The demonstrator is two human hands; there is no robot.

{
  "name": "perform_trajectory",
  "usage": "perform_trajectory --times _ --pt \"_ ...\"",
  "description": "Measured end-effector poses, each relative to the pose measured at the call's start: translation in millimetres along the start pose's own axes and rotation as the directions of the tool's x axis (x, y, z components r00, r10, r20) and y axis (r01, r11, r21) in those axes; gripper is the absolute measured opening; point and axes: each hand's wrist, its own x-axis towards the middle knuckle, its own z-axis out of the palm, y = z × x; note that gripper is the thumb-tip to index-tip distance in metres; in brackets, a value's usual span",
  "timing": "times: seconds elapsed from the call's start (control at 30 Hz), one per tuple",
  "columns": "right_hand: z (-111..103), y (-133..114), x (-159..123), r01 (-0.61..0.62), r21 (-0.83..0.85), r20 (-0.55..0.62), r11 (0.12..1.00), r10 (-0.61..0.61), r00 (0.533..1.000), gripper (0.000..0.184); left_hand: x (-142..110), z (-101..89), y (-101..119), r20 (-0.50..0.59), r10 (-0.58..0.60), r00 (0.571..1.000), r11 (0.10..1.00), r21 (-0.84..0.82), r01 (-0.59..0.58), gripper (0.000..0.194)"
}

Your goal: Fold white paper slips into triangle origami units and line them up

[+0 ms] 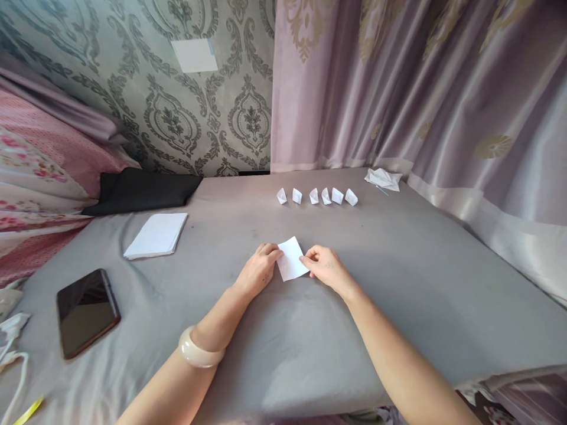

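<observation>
A small white sheet of paper (291,260) is held low over the grey cloth in the middle of the table. My left hand (258,268) pinches its left edge between thumb and fingers. On the opposite edge, my right hand (326,267) grips the paper the same way. The sheet is turned slightly and looks almost flat. Beyond it stands a row of several small folded white paper boats (314,196). To the left lies a stack of white paper (158,234).
A dark phone (87,313) rests at the left, near white cables (18,360). Black folded cloth (144,190) lies at the back left. Crumpled white paper (383,179) sits at the back right by the curtain (354,88). The grey cloth (420,283) covers the table.
</observation>
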Motion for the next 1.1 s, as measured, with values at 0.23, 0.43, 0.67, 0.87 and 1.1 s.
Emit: perform_trajectory --times 0.23,0.43,0.67,0.87,1.1 --pt "7 5 14 -0.137 0.425 -0.02 0.895 0.161 0.987 0.013 -1 0.5 2 -0.098 0.067 0.993 0.997 0.051 -0.062 0.044" --pt "8 7 11 -0.154 0.357 0.017 0.921 0.158 0.987 0.014 1 -2.1 3 -0.065 0.118 0.991 0.986 0.123 -0.109 0.031" --pt "-13 9 3 0.4 -0.288 0.156 0.87 -0.37 0.916 0.062 0 -1.2 3 0.014 0.075 0.997 0.99 0.121 -0.076 0.029" --pt "-5 13 5 0.544 -0.412 0.226 0.731 -0.496 0.838 0.035 2 3.0 5 -0.06 -0.068 0.996 0.998 -0.011 0.067 0.026" --pt "-13 14 7 0.491 -0.335 0.229 0.804 -0.437 0.87 0.022 -1 3.5 24 -0.048 -0.317 0.947 0.947 -0.072 0.314 0.019"
